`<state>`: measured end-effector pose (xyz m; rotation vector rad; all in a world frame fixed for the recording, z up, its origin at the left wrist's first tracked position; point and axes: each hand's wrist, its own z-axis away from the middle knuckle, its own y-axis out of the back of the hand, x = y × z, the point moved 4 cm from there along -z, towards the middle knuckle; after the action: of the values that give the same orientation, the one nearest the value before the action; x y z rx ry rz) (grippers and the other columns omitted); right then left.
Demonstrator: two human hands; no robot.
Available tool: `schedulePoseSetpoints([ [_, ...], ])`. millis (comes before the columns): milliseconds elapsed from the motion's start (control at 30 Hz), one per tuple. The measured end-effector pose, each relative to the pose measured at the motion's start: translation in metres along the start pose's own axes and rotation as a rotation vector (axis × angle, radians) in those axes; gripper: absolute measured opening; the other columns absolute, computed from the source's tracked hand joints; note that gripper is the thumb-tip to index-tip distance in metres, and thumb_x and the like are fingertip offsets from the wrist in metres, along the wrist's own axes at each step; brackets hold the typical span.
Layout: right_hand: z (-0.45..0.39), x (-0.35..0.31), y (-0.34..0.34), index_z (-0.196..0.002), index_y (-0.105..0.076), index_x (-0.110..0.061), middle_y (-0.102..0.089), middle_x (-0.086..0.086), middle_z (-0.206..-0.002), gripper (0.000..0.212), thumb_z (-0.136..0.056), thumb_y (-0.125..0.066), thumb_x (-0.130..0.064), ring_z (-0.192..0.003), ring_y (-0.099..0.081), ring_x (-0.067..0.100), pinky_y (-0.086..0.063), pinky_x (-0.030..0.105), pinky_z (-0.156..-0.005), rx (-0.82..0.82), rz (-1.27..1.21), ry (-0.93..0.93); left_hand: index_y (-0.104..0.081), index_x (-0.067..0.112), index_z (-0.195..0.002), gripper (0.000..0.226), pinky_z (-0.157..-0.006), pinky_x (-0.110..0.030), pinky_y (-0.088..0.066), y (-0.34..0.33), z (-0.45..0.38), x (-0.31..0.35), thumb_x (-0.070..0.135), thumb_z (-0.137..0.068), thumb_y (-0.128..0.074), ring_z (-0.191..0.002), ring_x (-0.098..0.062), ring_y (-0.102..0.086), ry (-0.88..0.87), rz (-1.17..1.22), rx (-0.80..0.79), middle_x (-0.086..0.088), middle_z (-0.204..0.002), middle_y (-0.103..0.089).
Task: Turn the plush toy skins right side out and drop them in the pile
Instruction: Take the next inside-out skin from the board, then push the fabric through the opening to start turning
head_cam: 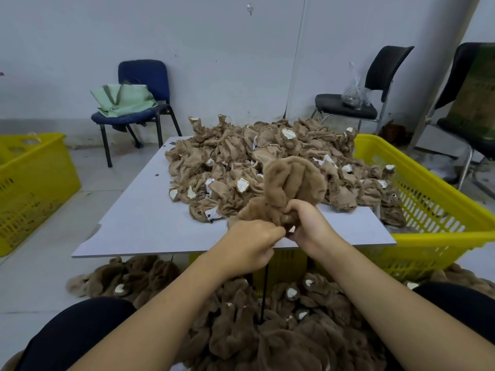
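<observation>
A brown plush toy skin [289,183] with its furry side out stands up above the near edge of the grey table [139,223]. My left hand [249,242] pinches its lower end, and my right hand [308,226] grips the same bunched end from the right. Behind it, a heap of inside-out tan skins [241,156] with white patches covers the table's far right. On the floor between my knees lies a pile of furry brown skins [267,330].
A yellow plastic basket [428,210] stands right of the table and another yellow basket [29,183] on the left floor. A blue chair with a green bag [123,100] and two black chairs [375,84] stand along the wall.
</observation>
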<state>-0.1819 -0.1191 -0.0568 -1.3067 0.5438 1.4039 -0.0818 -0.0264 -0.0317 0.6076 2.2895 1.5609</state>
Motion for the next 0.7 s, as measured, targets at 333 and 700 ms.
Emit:
schedulePoseSetpoints([
  [333,0.01,0.006,-0.007,-0.085,-0.057,-0.008,-0.063,0.009,-0.066,0.032,-0.058,-0.042,0.001,-0.066,-0.062,0.025,-0.055,0.038,-0.074,0.029,-0.304,-0.176,-0.053,0.019,-0.109,0.044,-0.08,-0.038,-0.052,-0.01,-0.005,-0.033,0.06,-0.093,-0.057,-0.097,-0.019,-0.06,0.606,0.275,-0.132,0.006,-0.099,-0.055],
  [700,0.049,-0.06,-0.023,-0.127,-0.061,-0.013,-0.058,-0.002,-0.133,0.035,-0.095,-0.051,-0.026,-0.128,-0.05,0.016,-0.04,0.042,-0.107,-0.001,1.125,1.376,-0.064,0.009,-0.099,0.027,-0.062,-0.033,-0.034,0.007,-0.012,-0.007,0.027,-0.082,-0.074,-0.08,-0.028,-0.059,0.441,-0.07,0.349,-0.003,-0.089,-0.062],
])
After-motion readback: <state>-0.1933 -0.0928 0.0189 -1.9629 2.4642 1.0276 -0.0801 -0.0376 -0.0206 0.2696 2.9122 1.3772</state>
